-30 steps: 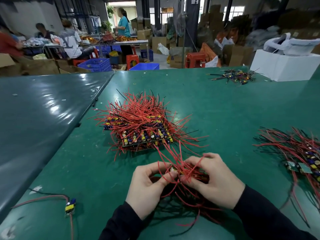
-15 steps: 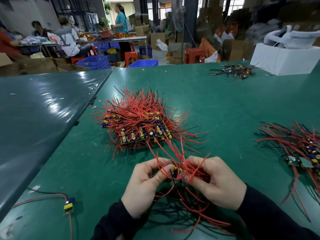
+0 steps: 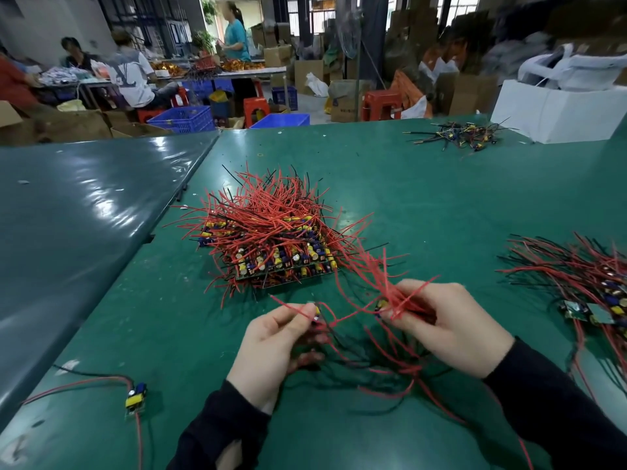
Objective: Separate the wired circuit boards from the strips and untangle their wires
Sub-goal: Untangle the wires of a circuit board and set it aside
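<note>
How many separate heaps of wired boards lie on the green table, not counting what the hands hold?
3: centre stack, right-edge heap, far small heap. A single loose board lies near left.

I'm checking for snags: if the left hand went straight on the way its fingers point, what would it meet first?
Probably the right hand and its bundle of wired boards; the left hand points right, though depth is unclear.

A single wide-angle head camera looks forward and steeply down from the wearer's own eye level onto a green table (image 3: pixel 424 198), close enough that the left hand (image 3: pixel 271 351) and right hand (image 3: pixel 451 327) fill the lower centre of the frame with dark sleeves running off its bottom edge. The lens faces across the table toward a workshop floor with seated and standing workers in the upper left, straight table edges bending toward the frame's sides. No second view is given.
</note>
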Tool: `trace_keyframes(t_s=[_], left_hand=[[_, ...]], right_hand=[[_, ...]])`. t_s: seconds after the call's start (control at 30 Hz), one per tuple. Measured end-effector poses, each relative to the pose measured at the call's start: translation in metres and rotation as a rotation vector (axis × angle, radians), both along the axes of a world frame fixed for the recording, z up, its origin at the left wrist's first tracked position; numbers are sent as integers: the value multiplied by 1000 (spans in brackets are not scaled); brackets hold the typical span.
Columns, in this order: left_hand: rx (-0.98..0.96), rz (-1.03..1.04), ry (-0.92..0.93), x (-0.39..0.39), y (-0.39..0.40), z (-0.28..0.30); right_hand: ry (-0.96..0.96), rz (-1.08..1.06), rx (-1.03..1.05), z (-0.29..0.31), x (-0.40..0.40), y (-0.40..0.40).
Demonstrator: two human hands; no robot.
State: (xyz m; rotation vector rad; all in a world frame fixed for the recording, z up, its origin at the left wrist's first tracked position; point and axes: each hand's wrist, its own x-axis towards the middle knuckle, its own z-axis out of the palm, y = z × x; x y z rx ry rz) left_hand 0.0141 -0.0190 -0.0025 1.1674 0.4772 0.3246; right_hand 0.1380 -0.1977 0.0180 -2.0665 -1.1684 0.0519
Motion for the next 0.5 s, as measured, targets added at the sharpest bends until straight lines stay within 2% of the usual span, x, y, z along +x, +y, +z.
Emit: trace_keyframes(t_s=[0.17, 0.3, 0.37, 0.4, 0.5], left_hand=[[-24, 230, -23, 0, 9, 4], [-64, 195, -52, -3, 8, 8], [-63, 121, -71, -3, 2, 9], [-55, 85, -76, -3, -1, 10], [-70, -16, -67, -5, -6, 12]], right_hand=[[-84, -408, -364, 1, 17, -17], [-53, -460, -487, 1, 21, -19], [-93, -534, -396, 2, 21, -19], [-137, -580, -287, 3, 20, -18], [-308, -567, 194, 10, 10, -12]])
